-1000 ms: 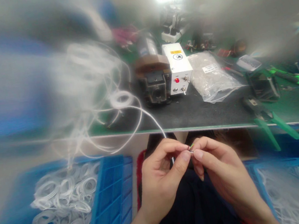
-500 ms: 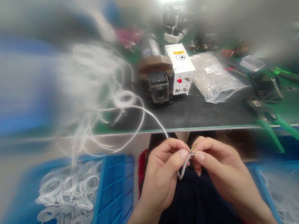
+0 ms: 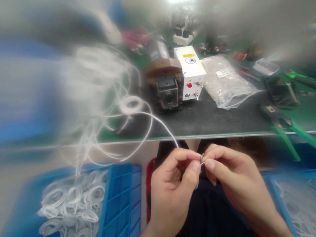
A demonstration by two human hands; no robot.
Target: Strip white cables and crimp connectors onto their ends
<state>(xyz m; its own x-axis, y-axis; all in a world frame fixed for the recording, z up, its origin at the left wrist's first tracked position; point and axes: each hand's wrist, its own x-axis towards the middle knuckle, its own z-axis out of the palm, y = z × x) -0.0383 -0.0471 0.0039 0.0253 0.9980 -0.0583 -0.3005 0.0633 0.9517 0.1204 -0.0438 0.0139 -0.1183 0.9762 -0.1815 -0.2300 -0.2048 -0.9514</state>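
Note:
In front of the table edge, my left hand (image 3: 175, 187) and my right hand (image 3: 234, 180) meet fingertip to fingertip, both pinched closed. Between them is the end of a white cable (image 3: 166, 125), its thin coloured inner wires (image 3: 202, 155) just showing. My left thumb and forefinger grip this end; my right thumb and forefinger pinch the wires. From my left hand the cable runs up over the edge to a loose coil (image 3: 131, 105) on the table. Fingers hide most of the wire ends.
A machine (image 3: 166, 82) with a white control box (image 3: 191, 72) stands on the black mat. Right of it lie a plastic bag (image 3: 228, 83) and green-handled pliers (image 3: 287, 125). Blue crates (image 3: 115, 204) of coiled cables flank me. More white cables (image 3: 93, 88) heap at left.
My left fingers have closed in towards my right fingertips. The cable end and coloured wires, plainer before, are now mostly covered. The things on the table have not moved.

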